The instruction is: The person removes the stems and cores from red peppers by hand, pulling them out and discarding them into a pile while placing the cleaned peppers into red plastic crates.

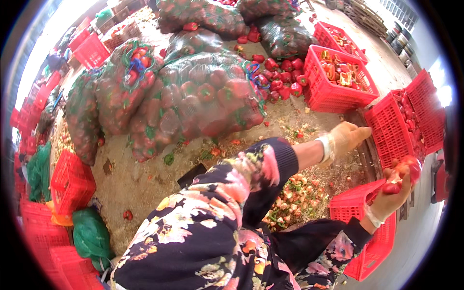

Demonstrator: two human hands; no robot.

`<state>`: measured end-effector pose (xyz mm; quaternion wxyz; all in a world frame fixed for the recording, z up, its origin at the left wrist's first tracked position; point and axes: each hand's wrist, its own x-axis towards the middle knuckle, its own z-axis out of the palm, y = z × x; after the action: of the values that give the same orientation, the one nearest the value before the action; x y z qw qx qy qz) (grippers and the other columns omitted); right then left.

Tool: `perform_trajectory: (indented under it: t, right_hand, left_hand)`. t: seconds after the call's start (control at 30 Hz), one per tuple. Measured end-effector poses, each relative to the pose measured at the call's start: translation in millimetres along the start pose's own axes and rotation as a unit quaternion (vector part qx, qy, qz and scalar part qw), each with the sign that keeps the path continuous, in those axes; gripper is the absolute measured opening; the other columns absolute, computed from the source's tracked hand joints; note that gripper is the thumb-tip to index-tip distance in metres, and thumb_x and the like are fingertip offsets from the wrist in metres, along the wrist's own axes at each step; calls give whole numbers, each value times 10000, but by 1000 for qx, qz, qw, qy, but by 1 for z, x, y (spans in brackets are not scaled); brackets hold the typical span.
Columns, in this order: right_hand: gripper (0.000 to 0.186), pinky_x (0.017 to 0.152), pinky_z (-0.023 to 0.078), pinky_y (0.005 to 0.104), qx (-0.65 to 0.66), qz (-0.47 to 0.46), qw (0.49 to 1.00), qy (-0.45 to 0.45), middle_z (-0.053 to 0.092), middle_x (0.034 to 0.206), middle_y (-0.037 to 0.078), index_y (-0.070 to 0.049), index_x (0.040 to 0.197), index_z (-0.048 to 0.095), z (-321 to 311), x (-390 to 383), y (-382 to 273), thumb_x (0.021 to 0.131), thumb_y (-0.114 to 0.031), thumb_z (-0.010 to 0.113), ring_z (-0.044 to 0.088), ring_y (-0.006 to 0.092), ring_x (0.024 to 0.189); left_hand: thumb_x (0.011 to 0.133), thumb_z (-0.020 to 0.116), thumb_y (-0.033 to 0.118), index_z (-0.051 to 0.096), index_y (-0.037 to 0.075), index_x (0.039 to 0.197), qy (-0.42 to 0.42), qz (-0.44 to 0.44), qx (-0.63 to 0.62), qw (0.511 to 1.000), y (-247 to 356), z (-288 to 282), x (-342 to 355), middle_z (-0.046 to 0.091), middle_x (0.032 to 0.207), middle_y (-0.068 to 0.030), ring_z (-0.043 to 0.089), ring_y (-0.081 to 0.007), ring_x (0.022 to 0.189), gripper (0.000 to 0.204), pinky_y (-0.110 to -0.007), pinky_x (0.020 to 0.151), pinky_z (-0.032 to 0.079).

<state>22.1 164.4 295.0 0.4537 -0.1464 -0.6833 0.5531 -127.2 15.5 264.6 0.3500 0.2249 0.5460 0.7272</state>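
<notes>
My left hand [345,139], in a pale glove, is closed, with its fingertips near the side of a red plastic crate [390,126]. Whatever it may hold is hidden. Farther right, my right hand [392,197], gloved too, is wrapped round a red bell pepper [412,169] that looks cut or broken, with pale inner flesh showing. This hand is over the near end of the crate of red peppers and beside another red crate [349,205] by my legs. A heap of pepper cores and trimmings [296,199] lies on the floor by my knees.
Large green mesh sacks of red peppers [193,96] stand ahead and to the left. Loose red peppers [285,77] lie beside a red crate of cut peppers [338,89]. More red crates [72,181] and a green net bundle [92,234] stand at far left.
</notes>
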Motion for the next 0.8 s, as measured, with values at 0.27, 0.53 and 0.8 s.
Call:
perform_trajectory:
  t: [0.27, 0.53, 0.8]
  right_hand:
    - [616, 786, 580, 312, -96, -77, 986, -117, 659, 1183, 79, -83, 1452, 550, 13, -4, 18, 852, 52, 596, 655, 189, 975]
    - [706, 905, 560, 335, -85, 50, 976, -194, 682, 1217, 110, -80, 1426, 561, 45, -26, 14, 762, -53, 799, 658, 178, 1062]
    - [658, 940, 549, 421, -526, -209, 822, -59, 691, 1167, 87, -185, 1285, 667, -64, -2, 25, 668, -255, 885, 672, 287, 1086]
  left_hand:
    - [1031, 588, 524, 687, 81, 1068, -10, 96, -77, 992, -14, 27, 11, 651, 936, -21, 597, -109, 818, 456, -289, 716, 490]
    - [938, 736, 206, 754, 6, 1039, -135, 3, 7, 991, 22, -14, -45, 703, 839, -42, 648, -129, 709, 225, -305, 655, 535]
    - [898, 731, 231, 695, 20, 904, -148, 129, 482, 854, 6, -100, -18, 597, 705, -40, 547, -109, 661, 214, -309, 616, 457]
